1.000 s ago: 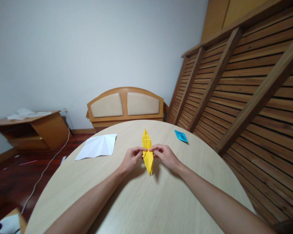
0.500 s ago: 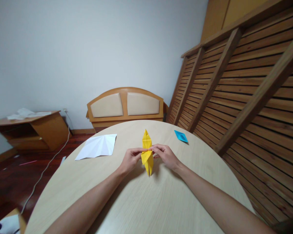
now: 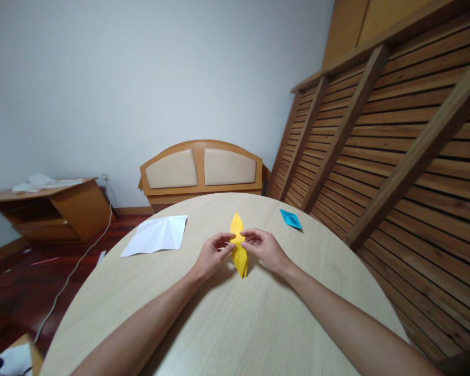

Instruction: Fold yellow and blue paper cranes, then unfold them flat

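A folded yellow origami paper (image 3: 240, 260) with pointed ends stands between my hands over the middle of the round table (image 3: 235, 324). My left hand (image 3: 211, 255) pinches its left side at mid-length, thumb nearer me and fingers beyond. On the opposite side my right hand (image 3: 267, 250) grips the paper in the same way, its fingertips close to those of the left. The lower end of the paper splits into two narrow points. Fingertips hide part of its middle.
A creased white sheet (image 3: 156, 235) lies at the table's left. Toward the back right is a blue folded paper (image 3: 290, 219). Beyond the table stand a padded headboard (image 3: 200, 162), a low cabinet (image 3: 78, 209) and a slatted wooden frame (image 3: 360, 146).
Both hands have shifted their fingers to grip the yellow paper from each side. Its lower points have drawn closer together, and its top end sits slightly lower and further right.
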{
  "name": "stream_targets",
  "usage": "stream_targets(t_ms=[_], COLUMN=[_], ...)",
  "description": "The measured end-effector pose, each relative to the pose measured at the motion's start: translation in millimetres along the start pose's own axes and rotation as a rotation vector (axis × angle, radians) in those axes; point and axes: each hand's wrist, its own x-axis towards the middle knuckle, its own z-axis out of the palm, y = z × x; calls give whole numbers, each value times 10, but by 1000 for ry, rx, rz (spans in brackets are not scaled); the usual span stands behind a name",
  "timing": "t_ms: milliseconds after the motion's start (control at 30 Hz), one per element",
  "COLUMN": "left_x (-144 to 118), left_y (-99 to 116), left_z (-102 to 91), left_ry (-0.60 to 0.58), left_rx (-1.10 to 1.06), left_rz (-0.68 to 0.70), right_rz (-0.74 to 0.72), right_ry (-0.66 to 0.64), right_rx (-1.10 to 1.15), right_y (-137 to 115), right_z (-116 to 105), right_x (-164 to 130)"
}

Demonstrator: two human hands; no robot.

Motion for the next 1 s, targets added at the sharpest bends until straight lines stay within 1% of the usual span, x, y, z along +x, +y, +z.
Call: stream_targets(t_ms=[100, 200, 300, 400, 467, 567, 633, 700, 800, 900, 1000], left_x=[13, 9, -3, -14, -22, -42, -59, -73, -86, -83, -69], left_y=[-37, -49, -24, 17, 44, 87, 117, 141, 145, 116, 86], left_z=[4, 0, -5, -7, -4, 12, 31, 53, 74, 70, 49], left_ry=[23, 15, -3, 22, 34, 30, 23, 9, -48, -82, -27], left_rx=[55, 108, 152, 204, 230, 255, 277, 304, 331, 329, 290], left_rz=[27, 41, 63, 103, 126, 150, 163, 181, 180, 140, 106], right_rz=[9, 8, -7, -17, -61, -170, -212, -246, -284, -230, -158], right_ry=[3, 0, 6, 27, 65, 108, 85, 29, -41, -17, 19], right_rx=[-5, -32, -74, -143, -233, -348, -377, -394, -409, -377, -317], right_y=[-1, -4, -28, -82, -126, -192, -231, -262, -275, -244, -205], right_z=[13, 30, 46, 53, 51, 46, 45, 49, 56, 54, 30], right_x=[-10, -26, -43, -55, -62, -81, -102, -124, -142, -132, -113])
